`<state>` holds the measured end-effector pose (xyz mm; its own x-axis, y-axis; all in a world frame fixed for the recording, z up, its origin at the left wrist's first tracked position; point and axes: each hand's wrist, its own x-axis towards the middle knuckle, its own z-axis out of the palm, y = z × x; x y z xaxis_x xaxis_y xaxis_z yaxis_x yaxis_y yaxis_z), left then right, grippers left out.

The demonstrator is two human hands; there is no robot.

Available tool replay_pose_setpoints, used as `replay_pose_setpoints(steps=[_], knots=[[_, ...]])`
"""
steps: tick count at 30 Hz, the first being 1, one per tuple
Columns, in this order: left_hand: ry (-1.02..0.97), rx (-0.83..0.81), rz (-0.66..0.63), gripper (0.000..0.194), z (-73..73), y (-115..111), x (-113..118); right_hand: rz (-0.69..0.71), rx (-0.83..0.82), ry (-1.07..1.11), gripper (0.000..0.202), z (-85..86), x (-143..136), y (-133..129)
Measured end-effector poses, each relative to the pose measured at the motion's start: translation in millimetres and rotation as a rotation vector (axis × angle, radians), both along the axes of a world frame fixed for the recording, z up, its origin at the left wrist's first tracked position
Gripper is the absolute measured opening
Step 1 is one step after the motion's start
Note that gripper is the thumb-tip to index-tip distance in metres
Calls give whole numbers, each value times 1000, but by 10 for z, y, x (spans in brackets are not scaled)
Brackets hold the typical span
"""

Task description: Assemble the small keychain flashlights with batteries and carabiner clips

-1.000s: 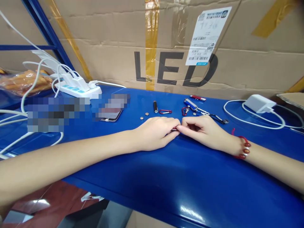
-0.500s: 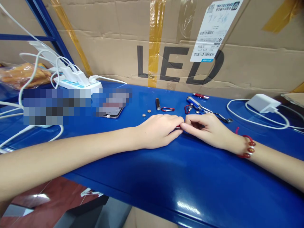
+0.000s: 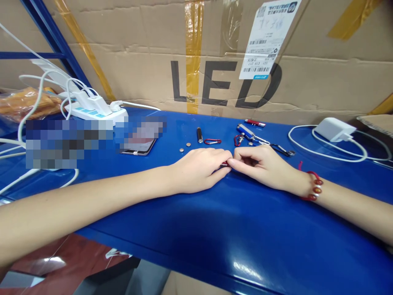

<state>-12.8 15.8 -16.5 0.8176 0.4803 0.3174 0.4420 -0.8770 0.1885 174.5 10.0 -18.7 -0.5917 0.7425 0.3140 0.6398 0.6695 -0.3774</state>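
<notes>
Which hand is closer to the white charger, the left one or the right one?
The right hand. It's to the left of the white charger and a bit closer to you. The left hand, holding a small red thing, is farther left.

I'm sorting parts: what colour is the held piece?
The held piece shows red, in the head view.

- A storeroom or workshop corner; which one is unclear
- Big taped cardboard carton (image 3: 138,73), printed "LED", with a shipping label (image 3: 266,45)
- Blue metal frame (image 3: 57,39)
- Blue work surface (image 3: 215,233) bearing a white power strip (image 3: 115,117)
</notes>
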Motion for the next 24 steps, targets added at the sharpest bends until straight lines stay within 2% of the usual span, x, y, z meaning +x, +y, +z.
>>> replay_pose_setpoints(steps=[24], knots=[[11, 17, 2, 15, -11, -1, 0, -3, 19, 1, 35, 5, -4, -1]])
